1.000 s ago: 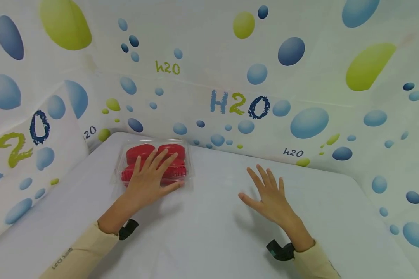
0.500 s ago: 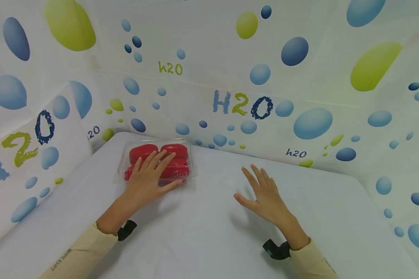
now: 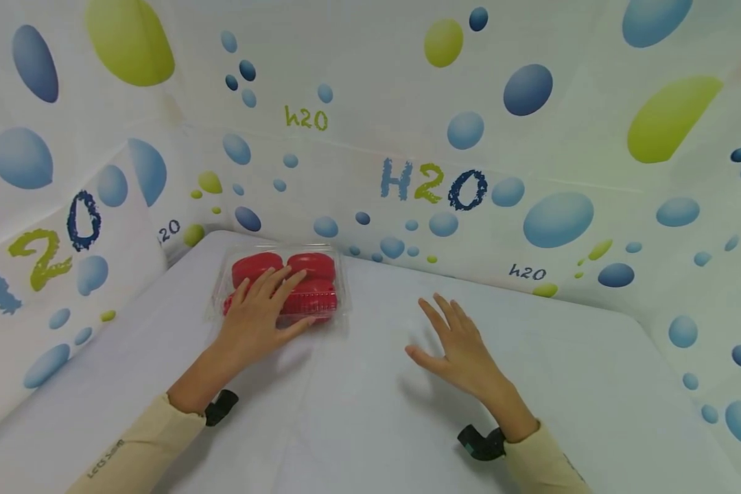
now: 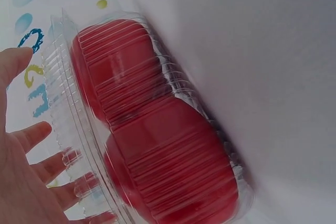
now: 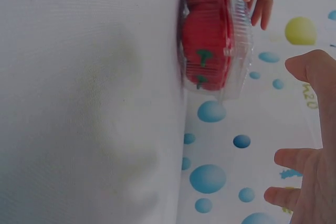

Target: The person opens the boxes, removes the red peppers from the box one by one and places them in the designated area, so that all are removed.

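Observation:
A clear plastic clamshell box point(image 3: 342, 302) stands at the back left of the table in the head view. Inside are several rounded red pieces point(image 4: 173, 156); green stem-like marks on some, seen in the right wrist view, make them look like tomatoes. Over the front of the box my left hand point(image 3: 253, 322) spreads its fingers, palm down. In the left wrist view its fingertips lie right at the lid's ribbed edge point(image 4: 68, 103). My right hand point(image 3: 463, 353) hovers over the table right of the box, fingers apart, holding nothing.
A white cloth covers the table point(image 3: 358, 412). Behind and to the sides rise white sheets point(image 3: 358, 55) printed with blue and green drops and "H2O" lettering. Each wrist carries a small black camera point(image 3: 481, 442).
My right hand has moved a little left, towards the box. My left hand has drawn slightly back and left over it. The head view has shifted slightly; the box stays put.

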Motion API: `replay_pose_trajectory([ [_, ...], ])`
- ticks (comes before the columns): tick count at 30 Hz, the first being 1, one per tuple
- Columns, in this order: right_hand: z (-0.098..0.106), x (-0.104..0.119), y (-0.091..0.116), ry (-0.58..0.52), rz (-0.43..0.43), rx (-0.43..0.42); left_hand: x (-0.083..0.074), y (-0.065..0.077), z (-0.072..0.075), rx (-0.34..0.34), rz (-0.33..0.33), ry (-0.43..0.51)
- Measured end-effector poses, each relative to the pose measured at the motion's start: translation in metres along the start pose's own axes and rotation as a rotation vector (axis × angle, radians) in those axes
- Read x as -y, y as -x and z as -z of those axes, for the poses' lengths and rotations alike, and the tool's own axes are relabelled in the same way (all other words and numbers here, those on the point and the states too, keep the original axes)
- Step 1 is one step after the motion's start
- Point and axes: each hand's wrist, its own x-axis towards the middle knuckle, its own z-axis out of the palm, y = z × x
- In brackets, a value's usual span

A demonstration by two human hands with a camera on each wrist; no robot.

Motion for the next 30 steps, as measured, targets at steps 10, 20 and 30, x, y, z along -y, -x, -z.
replay_pose_trajectory([
  [10,-0.005,0.006,-0.005,-0.006,0.034,0.014,0.006,0.003,0.001,-0.003,-0.008,-0.007],
  [20,-0.012,0.014,-0.011,-0.023,0.073,0.012,0.011,0.005,0.000,-0.039,-0.001,-0.025],
  [30,-0.016,0.023,-0.018,-0.051,0.058,0.050,0.014,0.004,-0.003,-0.040,0.016,-0.038],
])
